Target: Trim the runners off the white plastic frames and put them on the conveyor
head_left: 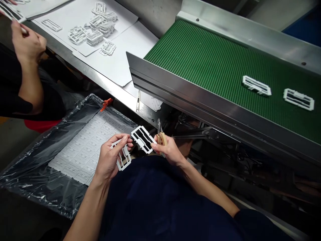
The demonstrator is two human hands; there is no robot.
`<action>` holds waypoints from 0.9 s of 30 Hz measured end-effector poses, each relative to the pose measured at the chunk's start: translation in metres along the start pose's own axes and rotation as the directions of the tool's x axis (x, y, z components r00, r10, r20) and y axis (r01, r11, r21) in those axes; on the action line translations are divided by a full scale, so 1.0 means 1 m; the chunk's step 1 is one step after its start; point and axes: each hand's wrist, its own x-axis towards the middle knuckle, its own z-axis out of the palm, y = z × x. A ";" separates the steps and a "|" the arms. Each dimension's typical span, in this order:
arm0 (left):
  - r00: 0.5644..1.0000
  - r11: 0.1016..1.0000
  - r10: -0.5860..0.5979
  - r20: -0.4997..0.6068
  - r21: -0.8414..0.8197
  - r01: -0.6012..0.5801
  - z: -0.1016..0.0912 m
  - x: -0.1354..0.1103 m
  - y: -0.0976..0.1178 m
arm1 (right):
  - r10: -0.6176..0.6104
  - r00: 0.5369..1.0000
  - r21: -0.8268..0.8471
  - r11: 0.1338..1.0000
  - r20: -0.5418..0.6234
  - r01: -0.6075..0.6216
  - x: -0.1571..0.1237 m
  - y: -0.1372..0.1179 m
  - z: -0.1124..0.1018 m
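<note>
My left hand [110,157] grips a white plastic frame part [123,157] and its fingertips touch the edge of a second white frame [142,139]. My right hand [168,149] holds that second frame's other end, with a small cutter with tan handles [162,137] in the same hand. Both hands are above my lap, next to a bin lined with black plastic [37,160] that holds flat rows of white parts [82,150].
A green conveyor belt [213,57] with steel rails carries two white frames [256,85] [298,99]. Stacks of white parts [96,28] lie on paper on the steel table at upper left. Another person's hand [26,40] and arm are at far left. An orange clip [106,103] holds the bin liner.
</note>
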 end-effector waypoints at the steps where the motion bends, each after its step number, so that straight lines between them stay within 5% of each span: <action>1: 1.000 1.000 -0.005 0.013 0.008 0.004 0.002 0.000 0.000 | 0.015 1.000 0.012 1.000 0.004 -0.015 -0.003 0.000 0.002; 12: 0.994 0.997 0.007 -0.113 0.079 0.002 0.008 -0.003 0.004 | 0.031 0.998 0.195 0.980 0.056 -0.041 -0.012 0.005 -0.005; 17: 0.991 0.990 -0.051 -0.120 0.121 0.066 0.008 -0.004 0.005 | -0.037 0.998 -0.007 0.999 0.050 0.038 -0.007 -0.005 -0.007; 24: 0.995 0.953 -0.069 0.078 0.301 0.042 0.019 0.002 0.009 | -0.129 0.976 -0.287 0.941 0.177 0.177 0.020 -0.040 0.000; 27: 0.998 0.962 0.015 0.065 0.273 -0.033 0.015 -0.005 0.008 | -0.217 0.975 -0.204 0.954 0.043 0.221 0.024 -0.037 0.005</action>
